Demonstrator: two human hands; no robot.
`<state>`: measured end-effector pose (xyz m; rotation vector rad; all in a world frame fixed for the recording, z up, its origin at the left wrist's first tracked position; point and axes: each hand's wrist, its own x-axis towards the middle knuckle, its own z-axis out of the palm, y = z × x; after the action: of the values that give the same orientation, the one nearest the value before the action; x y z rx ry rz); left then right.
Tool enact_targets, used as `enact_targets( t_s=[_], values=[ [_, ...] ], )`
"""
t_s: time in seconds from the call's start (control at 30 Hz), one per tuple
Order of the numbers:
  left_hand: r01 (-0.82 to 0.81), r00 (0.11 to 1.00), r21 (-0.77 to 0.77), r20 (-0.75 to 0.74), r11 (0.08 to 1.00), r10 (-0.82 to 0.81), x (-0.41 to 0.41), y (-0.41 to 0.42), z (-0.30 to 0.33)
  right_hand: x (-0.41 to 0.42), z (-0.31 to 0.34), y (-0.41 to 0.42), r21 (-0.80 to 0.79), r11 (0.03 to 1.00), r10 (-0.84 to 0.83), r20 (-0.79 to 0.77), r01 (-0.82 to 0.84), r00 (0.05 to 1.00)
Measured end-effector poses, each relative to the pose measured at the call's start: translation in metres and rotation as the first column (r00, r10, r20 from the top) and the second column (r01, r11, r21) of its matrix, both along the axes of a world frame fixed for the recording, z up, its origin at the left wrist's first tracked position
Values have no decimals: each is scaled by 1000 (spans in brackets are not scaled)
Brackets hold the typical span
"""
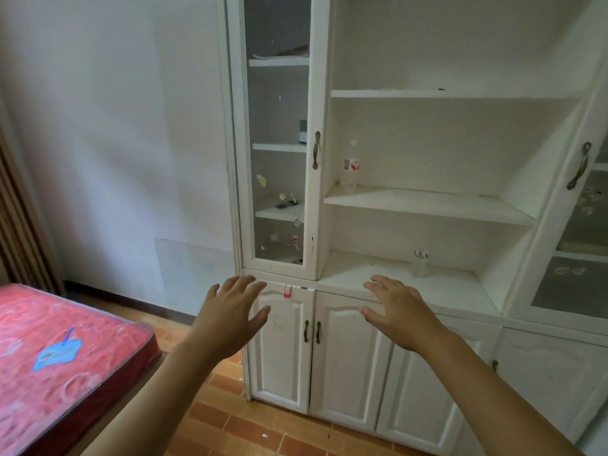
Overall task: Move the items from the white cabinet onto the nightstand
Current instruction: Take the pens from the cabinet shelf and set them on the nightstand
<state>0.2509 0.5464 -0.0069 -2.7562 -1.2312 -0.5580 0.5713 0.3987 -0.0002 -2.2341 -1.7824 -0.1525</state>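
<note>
I'm seeing a red mattress (59, 353) lying at left | blue patch (57, 352) sitting on it | tiled floor (250, 426) showing below | wall (115, 126) standing behind.

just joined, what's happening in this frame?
A person faces the white cabinet with both arms stretched out. The left hand and right hand are open and empty, holding nothing. Two clear plastic bottles remain on the open shelves: the upper bottle and the lower bottle, nearer the right hand. No nightstand is in view; a red mattress lies at left.
</note>
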Motion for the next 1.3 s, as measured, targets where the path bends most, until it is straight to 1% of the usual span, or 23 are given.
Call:
enact_targets(
  t_s=[0.2, 0.4, 0.57, 0.73, 0.83, 1.03, 1.17, 1.3],
  values=[
    [23, 1000, -37, 6, 999, -23, 31, 68, -7, 25, -9, 57, -18, 1000, -18, -26, 18, 1000],
    [6, 998, -46, 59, 999, -4, 78, 125, -10, 72, -13, 119, 11, 1000, -17, -41, 17, 999],
    [-25, 997, -38, 72, 999, 28, 136, 176, -9, 127, -7, 173, 46, 999, 0, -23, 1, 1000],
    [-41, 992, -19, 117, 999, 43, 197, 215, 6, 190, 8, 226, 68, 998, 8, -32, -6, 999],
    [-55, 989, -5, 139, 998, 55, 232, 238, 12, 227, 14, 258, 66, 997, 42, -25, -40, 999],
    [-59, 992, 21, 113, 998, 56, 293, 268, 19, 271, 20, 319, 85, 989, 129, -42, -125, 991],
    [-72, 991, 34, 119, 997, 68, 306, 297, 25, 282, 21, 356, 92, 978, 190, -28, -187, 981],
    [-78, 988, 78, 143, 994, 66, 318, 328, 34, 289, 30, 388, 114, 969, 222, -14, -219, 975]
  ],
)
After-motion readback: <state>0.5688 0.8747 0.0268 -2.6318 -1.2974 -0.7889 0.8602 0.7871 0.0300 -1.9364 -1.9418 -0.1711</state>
